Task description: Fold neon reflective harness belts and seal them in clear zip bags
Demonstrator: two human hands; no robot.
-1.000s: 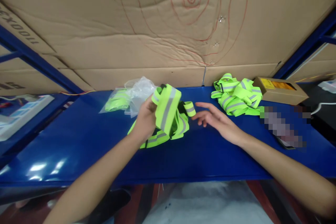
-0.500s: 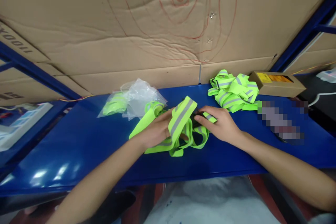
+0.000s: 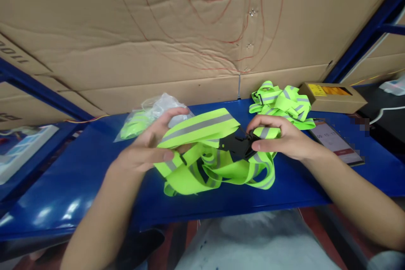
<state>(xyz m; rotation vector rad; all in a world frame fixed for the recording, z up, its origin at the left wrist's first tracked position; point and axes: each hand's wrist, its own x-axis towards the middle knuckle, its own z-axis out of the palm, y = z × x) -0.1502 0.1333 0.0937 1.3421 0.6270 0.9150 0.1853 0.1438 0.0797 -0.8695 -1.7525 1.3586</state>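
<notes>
A neon-yellow reflective strap harness (image 3: 193, 177) with grey stripes hangs in loops between my hands, above the blue table. My left hand (image 3: 148, 139) is closed on its left side, thumb in front of the folded band. On the right, my right hand (image 3: 275, 137) pinches the black plastic buckle (image 3: 242, 145) and a short piece of strap beside it. A black patch lies between the buckle and the upper band. Some of my left fingers are hidden behind the straps.
Behind my right hand lies a heap of similar reflective straps (image 3: 281, 103), beside a cardboard box (image 3: 335, 97). A phone (image 3: 337, 141) lies at right on the blue table (image 3: 79, 181). Clear plastic bags (image 3: 164, 105), one with yellow straps inside, lie at back left. A cardboard wall (image 3: 158, 59) stands behind.
My left hand has moved left and now grips the strap's left side. My right hand has shifted slightly right, spreading the harness wider and bringing the black buckle into plain view.
</notes>
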